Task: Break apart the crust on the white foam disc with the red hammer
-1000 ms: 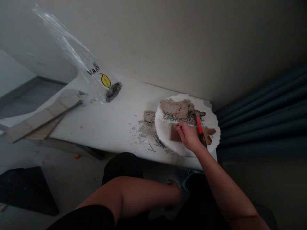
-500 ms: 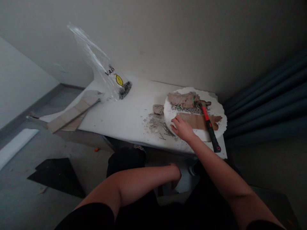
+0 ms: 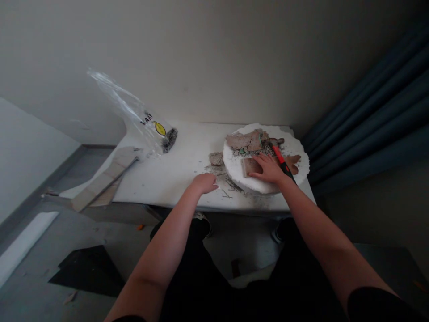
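Right hand (image 3: 268, 170) spread on the brown strip (image 3: 248, 167), which lies on your white disc (image 3: 233, 175). Left hand (image 3: 205, 183) curled over the bench (image 3: 161, 185); can't tell if it's pinching anything. Progress: strip laid down, hammer (image 3: 280, 157) unheld across it, nails (image 3: 226, 194) lying loose; can't tell if any sit in the strip.
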`<state>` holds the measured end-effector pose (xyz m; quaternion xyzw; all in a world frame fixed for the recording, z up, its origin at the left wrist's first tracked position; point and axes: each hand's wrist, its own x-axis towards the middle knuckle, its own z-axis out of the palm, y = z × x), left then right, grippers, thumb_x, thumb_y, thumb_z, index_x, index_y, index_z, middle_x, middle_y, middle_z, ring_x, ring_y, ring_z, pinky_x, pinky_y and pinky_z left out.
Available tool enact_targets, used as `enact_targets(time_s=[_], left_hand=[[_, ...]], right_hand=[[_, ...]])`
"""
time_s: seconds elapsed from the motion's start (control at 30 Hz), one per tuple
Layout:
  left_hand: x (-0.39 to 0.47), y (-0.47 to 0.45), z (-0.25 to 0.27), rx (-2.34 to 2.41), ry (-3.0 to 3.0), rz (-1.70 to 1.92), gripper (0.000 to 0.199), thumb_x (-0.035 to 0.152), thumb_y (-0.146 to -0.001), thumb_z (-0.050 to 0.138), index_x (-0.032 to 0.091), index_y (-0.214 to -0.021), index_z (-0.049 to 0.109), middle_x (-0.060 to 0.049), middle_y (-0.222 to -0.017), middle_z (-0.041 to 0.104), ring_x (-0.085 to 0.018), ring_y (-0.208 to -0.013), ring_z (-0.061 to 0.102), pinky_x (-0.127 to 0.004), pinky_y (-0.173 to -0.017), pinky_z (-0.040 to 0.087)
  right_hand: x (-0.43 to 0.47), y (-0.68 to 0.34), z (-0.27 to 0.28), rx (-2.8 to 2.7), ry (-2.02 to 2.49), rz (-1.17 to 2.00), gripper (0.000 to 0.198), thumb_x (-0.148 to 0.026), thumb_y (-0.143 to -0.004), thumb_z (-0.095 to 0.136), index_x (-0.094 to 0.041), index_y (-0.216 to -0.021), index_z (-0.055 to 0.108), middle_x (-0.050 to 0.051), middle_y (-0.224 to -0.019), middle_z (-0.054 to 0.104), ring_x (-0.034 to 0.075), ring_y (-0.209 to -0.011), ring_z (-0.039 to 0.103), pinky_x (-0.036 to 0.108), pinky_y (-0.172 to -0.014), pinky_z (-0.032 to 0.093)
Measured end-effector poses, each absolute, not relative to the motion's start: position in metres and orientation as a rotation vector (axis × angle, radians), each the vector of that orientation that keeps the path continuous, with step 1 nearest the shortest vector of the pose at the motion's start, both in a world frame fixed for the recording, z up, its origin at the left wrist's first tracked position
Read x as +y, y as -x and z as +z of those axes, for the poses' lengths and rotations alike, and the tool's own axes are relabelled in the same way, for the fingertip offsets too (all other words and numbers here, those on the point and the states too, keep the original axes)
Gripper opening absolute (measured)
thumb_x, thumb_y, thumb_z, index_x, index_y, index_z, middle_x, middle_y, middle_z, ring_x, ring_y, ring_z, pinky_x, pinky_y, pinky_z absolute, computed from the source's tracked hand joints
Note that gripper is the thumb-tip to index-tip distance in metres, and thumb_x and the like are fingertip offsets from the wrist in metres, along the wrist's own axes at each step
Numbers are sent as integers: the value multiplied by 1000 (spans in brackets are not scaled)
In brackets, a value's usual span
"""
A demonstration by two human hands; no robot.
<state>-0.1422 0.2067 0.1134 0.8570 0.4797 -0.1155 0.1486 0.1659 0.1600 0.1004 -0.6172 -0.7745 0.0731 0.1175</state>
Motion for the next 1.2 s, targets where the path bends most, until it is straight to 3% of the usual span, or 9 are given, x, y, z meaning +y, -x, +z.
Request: enact_targets(time_s=[0.1,0.3,0.43,0.63,0.77,0.9,1.07,1.2], left_hand=[[226,136,99,1517,-2482,-281,16,29,-81,62,21,-88,73,-10,-97,75,-23,-93,67,-31,-79,51],[235,100,60,1609,-2455,-187,33,21,-88,49,10,-112,69,-22,-111,71,-27,-100,68,-36,-87,53],[238,94,44,1619,-2456,-191,36,17,-89,45,5,-117,66,-25,-113,68,-28,-102,68,-39,-89,53],[236,87,43,1594,-2473,-200,38,18,-92,38,10,-118,65,-23,-118,66,-28,-104,67,-39,-90,53],[235,89,55,1696,-2435,-132,34,20,-91,41,11,-115,64,-22,-124,63,-28,-105,67,-38,-87,52],[235,95,81,1958,-2140,274,23,26,-86,51,17,-101,66,-14,-106,71,-26,-99,67,-36,-85,52],[221,73,108,1424,-1900,796,35,26,-81,60,18,-116,60,-5,-94,72,-15,-83,67,-29,-79,54],[208,45,110,1156,-1884,727,16,29,-82,61,19,-94,65,-4,-88,72,-15,-82,66,-29,-76,54]], right_hand=[[159,-165,103,-2284,1794,217,80,-61,-86,62,-15,-149,43,18,-152,45,32,-148,27,54,-121,14],[148,-171,113,-2260,1693,127,62,-53,-90,59,-16,-140,52,16,-150,45,30,-149,25,51,-119,22],[134,-193,125,-2012,1756,-60,48,-46,-96,49,-14,-131,57,18,-145,46,29,-141,35,48,-115,30],[117,-231,126,-1862,2012,-67,34,-35,-93,51,-14,-116,64,18,-118,56,32,-116,51,46,-103,41],[108,-236,123,-1888,2168,30,33,-36,-93,52,-15,-117,62,17,-119,57,31,-109,57,41,-92,48],[103,-231,123,-1880,2338,117,41,-40,-94,53,-15,-126,56,18,-122,58,30,-96,64,39,-78,51],[106,-226,122,-1871,2419,134,47,-41,-95,50,-13,-132,49,21,-124,59,32,-91,68,40,-70,50],[110,-227,119,-1860,2411,127,46,-43,-95,48,-13,-130,50,21,-122,60,33,-90,68,39,-68,50]])
